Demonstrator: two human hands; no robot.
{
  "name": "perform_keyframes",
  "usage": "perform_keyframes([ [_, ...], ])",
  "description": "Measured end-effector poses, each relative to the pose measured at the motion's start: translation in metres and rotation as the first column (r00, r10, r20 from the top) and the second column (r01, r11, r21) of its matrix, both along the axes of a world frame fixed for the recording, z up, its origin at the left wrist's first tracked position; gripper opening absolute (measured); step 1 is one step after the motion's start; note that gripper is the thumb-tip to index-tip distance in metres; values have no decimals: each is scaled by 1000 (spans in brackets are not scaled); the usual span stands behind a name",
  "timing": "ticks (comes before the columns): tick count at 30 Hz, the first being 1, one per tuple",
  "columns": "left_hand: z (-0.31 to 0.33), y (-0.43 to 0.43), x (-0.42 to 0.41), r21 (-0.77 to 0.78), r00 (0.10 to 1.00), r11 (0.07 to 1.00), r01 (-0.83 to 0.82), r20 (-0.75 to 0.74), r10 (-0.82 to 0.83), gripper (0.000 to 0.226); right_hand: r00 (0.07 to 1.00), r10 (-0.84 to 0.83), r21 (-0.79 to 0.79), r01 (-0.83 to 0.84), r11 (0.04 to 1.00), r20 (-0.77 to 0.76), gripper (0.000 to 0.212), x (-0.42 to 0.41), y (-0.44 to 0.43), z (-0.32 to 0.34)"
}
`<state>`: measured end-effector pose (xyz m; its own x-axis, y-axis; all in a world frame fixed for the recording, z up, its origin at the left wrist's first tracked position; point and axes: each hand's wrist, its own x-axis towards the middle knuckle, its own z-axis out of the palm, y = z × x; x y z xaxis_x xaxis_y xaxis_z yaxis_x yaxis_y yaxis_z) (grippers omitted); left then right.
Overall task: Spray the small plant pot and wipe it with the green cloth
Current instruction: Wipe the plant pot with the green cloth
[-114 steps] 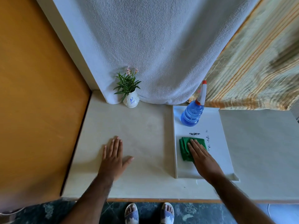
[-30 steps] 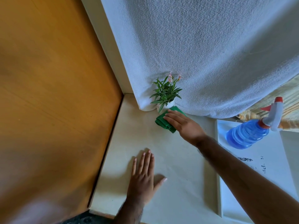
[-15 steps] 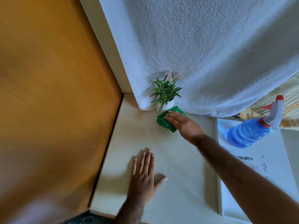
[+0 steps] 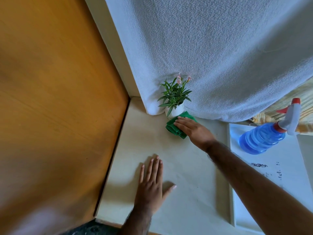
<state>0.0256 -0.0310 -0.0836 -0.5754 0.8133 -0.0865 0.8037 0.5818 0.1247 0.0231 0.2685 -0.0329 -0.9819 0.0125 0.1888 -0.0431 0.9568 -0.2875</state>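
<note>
A small white plant pot (image 4: 174, 111) with green leaves and pink flowers stands at the back of the cream counter, against a hanging white towel. My right hand (image 4: 194, 129) presses the folded green cloth (image 4: 174, 128) against the pot's lower front; the cloth hides most of the pot's base. My left hand (image 4: 151, 184) lies flat on the counter nearer to me, fingers spread, holding nothing. The blue spray bottle (image 4: 262, 139) with a white and red nozzle stands on a white tray at the right.
The white tray (image 4: 288, 168) covers the right of the counter (image 4: 186, 167). A brown wooden panel (image 4: 55, 107) walls off the left side. The white towel (image 4: 211, 56) hangs behind the pot, with a striped yellow curtain (image 4: 304, 106) at far right.
Since 3.8 s ago my right hand took the green cloth off the tray and carried it to the pot. Over the last second it has shifted only slightly against the pot; my left hand stays flat.
</note>
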Motion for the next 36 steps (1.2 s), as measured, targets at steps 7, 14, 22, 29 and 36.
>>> perform_keyframes([
  [7, -1, 0, 0, 20, 1000, 1000, -1, -6, 1, 96, 996, 24, 9, -23, 1000, -88, 53, -7, -10, 15],
  [14, 0, 1, 1, 3, 1000, 1000, -4, -7, 4, 97, 976, 191, 160, -173, 972, -105, 43, -27, -7, 16],
  [22, -2, -1, 0, -15, 1000, 1000, -9, 12, 9, 98, 995, 97, 50, -97, 994, -1, 54, -26, -13, 7],
  [29, -3, -1, 0, -4, 1000, 1000, -3, 16, 3, 97, 981, -53, -168, 85, 982, 185, 66, -12, -25, 1],
  [36, -2, -1, -1, -24, 999, 1000, 2, 47, -1, 97, 993, -121, -178, 120, 977, 4, 62, 21, -33, 19],
])
